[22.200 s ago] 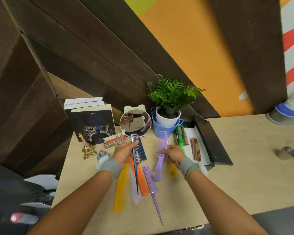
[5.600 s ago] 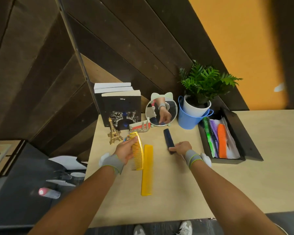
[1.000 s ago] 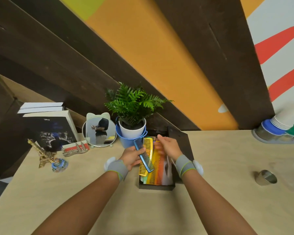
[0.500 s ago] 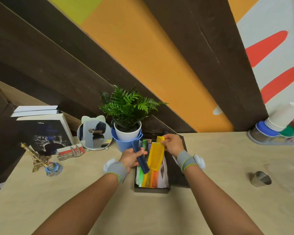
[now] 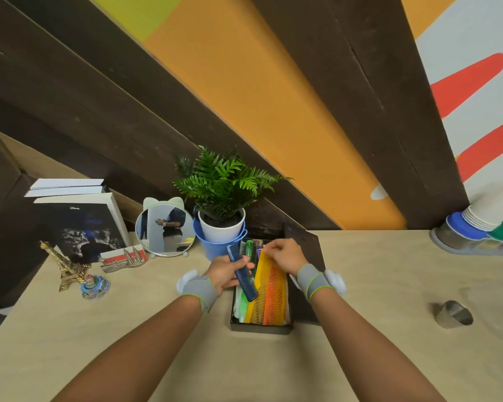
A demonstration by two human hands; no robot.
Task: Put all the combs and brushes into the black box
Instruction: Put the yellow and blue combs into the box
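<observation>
The black box (image 5: 261,328) sits on the table in front of me, its lid (image 5: 302,242) propped along the right side. Inside lie a yellow comb (image 5: 260,288), an orange comb (image 5: 276,294), a green round brush (image 5: 248,247), a purple comb (image 5: 259,252) and other pieces that are partly hidden. My left hand (image 5: 225,272) grips a dark blue comb (image 5: 242,274), held slanted over the box's left edge. My right hand (image 5: 285,255) rests over the far end of the box, fingertips pinched on the yellow comb's far end.
A potted fern in a blue bucket (image 5: 219,242) stands just behind the box. A round mirror (image 5: 164,230), books (image 5: 79,221), an Eiffel tower model (image 5: 66,266) and small trinkets are at the left. A metal cup (image 5: 453,314) and stacked paper cups (image 5: 482,216) are at the right.
My right hand has lowered the yellow comb flat into the box on top of the others. My left hand has held the blue comb at the box's left edge throughout.
</observation>
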